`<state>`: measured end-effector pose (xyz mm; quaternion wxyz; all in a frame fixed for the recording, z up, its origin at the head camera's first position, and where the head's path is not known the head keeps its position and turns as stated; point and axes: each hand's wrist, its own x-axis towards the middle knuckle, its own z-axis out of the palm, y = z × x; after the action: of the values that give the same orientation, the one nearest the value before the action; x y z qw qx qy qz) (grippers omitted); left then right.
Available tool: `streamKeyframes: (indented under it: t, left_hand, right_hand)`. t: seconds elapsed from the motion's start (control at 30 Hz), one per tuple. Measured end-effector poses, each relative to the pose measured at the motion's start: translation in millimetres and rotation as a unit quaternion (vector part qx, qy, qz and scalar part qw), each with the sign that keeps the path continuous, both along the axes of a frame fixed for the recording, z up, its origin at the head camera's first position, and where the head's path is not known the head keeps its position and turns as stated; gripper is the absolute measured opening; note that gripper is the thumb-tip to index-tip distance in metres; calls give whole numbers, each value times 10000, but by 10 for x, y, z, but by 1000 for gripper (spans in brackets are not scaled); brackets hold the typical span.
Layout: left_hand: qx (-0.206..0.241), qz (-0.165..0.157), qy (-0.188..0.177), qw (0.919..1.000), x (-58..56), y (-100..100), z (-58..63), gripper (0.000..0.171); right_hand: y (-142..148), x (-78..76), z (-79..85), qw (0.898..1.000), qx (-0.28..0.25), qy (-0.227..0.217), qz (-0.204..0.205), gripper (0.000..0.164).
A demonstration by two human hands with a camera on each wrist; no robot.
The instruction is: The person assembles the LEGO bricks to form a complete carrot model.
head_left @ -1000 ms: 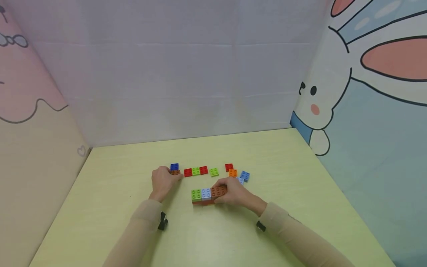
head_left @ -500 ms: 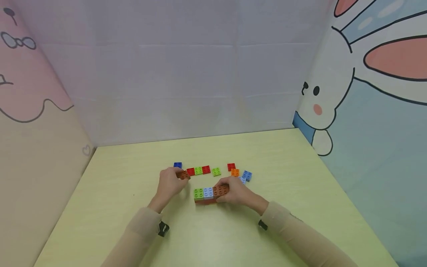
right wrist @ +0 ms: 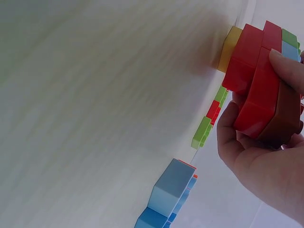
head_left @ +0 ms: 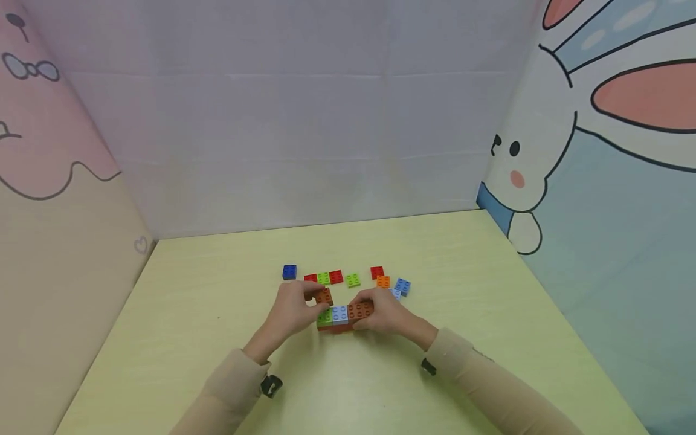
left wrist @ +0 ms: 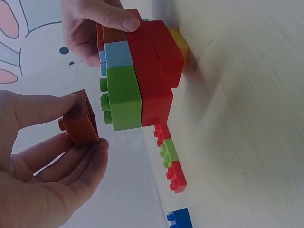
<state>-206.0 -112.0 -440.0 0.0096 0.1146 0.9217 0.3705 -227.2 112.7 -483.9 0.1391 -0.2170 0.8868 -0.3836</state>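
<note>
My left hand (head_left: 289,309) pinches a brown toy brick (left wrist: 81,122) between thumb and fingers. In the left wrist view the brick is tilted, its hollow underside turned toward a stack of bricks (left wrist: 151,61), with a gap between them. Along the top of that stack run a green brick (left wrist: 124,97), a light blue brick (head_left: 339,314) and a brown one (head_left: 360,310). Red layers lie beneath, over a yellow brick (right wrist: 229,49) at the bottom. My right hand (head_left: 387,313) grips the stack's right end, thumb on its near side.
Behind the stack lie a dark blue brick (head_left: 290,272), a red, green and red row (head_left: 323,278) and a single green brick (head_left: 353,280). Red (head_left: 377,272), orange (head_left: 383,281), blue (head_left: 403,286) and light blue (head_left: 396,294) bricks sit behind my right hand.
My left hand has picked up the brown brick from beside the dark blue one and carried it right, to the stack's left end. My right hand stays on the stack.
</note>
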Motion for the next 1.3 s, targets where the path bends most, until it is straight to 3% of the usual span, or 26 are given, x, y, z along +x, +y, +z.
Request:
streamKeyframes:
  t: [0.3, 0.83, 1.3]
  left_hand:
    - [264, -364, -298, 9985, 28, 11, -53, 34]
    - [25, -848, -208, 9962, 31, 16, -98, 28]
    - [-383, -1008, -168, 9940, 8, 46, -79, 27]
  right_hand:
    - [7, -7, -18, 10000, -17, 10, 18, 30]
    - [21, -6, -20, 10000, -42, -47, 33, 30]
    - [15, 2, -21, 10000, -14, -9, 11, 31]
